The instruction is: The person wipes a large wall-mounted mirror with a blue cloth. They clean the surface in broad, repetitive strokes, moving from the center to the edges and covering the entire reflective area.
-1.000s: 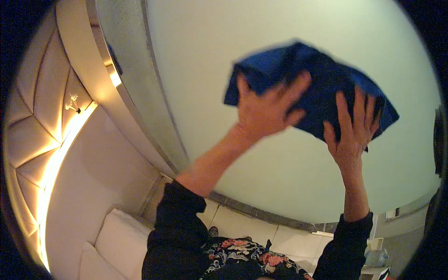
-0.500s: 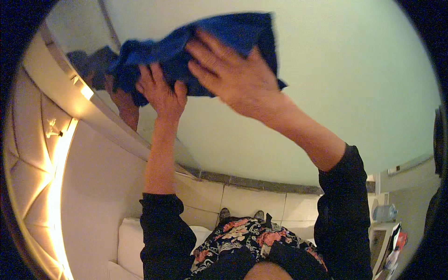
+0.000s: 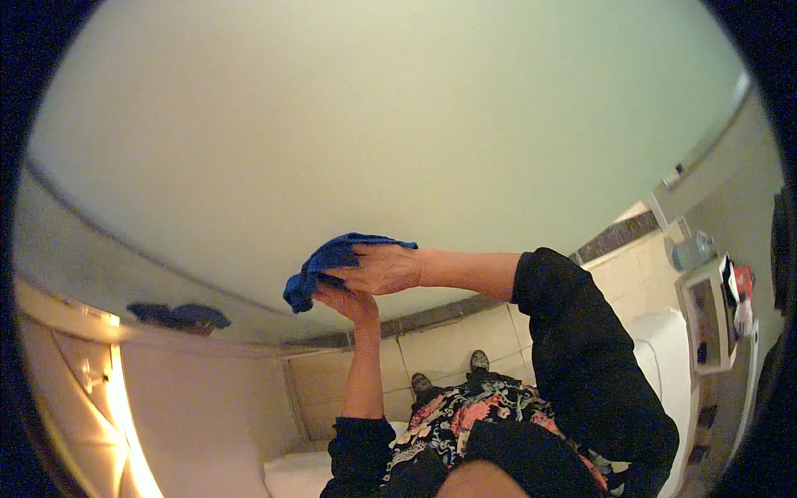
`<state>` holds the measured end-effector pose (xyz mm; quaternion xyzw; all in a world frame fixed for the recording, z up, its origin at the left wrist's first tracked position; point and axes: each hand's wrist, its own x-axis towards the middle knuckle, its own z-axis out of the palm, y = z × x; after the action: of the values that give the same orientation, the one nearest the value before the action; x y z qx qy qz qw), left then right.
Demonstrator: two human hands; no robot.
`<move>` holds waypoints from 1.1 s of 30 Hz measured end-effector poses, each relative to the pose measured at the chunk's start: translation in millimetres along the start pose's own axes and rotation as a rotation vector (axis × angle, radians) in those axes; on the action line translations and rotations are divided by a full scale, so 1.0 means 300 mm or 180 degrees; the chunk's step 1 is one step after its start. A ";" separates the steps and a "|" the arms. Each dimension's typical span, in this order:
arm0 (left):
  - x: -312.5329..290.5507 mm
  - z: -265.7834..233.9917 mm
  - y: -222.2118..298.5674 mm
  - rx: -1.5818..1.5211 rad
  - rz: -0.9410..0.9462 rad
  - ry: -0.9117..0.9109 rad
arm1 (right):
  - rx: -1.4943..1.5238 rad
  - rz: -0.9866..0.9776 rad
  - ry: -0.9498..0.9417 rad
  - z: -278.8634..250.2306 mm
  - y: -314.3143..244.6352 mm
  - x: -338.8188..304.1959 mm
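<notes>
A blue cloth (image 3: 334,254) is bunched between my hands, low against a large pale, smooth panel (image 3: 415,124). My left hand (image 3: 355,305) grips its lower left part from below. Just above and to the right, my right hand (image 3: 386,268) holds the cloth too, with its fingers partly buried in the folds. The two hands nearly touch, and some fingertips are hidden. A dim reflection of the cloth (image 3: 178,317) appears in the glossy strip at the left.
At the left, a lit strip (image 3: 124,415) runs beside padded wall panels. Pale floor tiles (image 3: 448,342) with a dark border lie below, near my shoes (image 3: 422,384). On the right stand a shelf unit (image 3: 710,315) and a clear plastic container (image 3: 691,251). White bedding (image 3: 299,475) shows at the bottom.
Both hands have come down from the upper panel with the cloth, closer to my body. The cloth was spread wide and is now bunched. My view has turned as well.
</notes>
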<state>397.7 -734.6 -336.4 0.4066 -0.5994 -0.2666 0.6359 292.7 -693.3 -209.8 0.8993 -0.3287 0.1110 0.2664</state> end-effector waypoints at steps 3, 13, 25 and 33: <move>-0.037 0.050 0.048 0.0404 0.0313 -0.0165 | -0.0029 0.0464 0.0155 -0.051 0.008 -0.129; 0.049 0.391 0.704 0.1578 0.2571 0.0239 | -0.1146 0.1845 0.1770 -0.513 0.191 -0.554; 0.105 0.735 1.425 0.2141 0.4012 0.0922 | -0.2308 0.2335 0.2679 -0.976 0.496 -0.834; -0.069 0.843 1.354 0.2307 0.3986 0.0290 | -0.2059 0.2565 0.2167 -0.947 0.458 -1.023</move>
<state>87.1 -553.3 -20.1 0.1829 -0.7435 0.3802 0.5189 -36.5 -461.4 -32.1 0.4922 -0.5560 0.3783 0.5527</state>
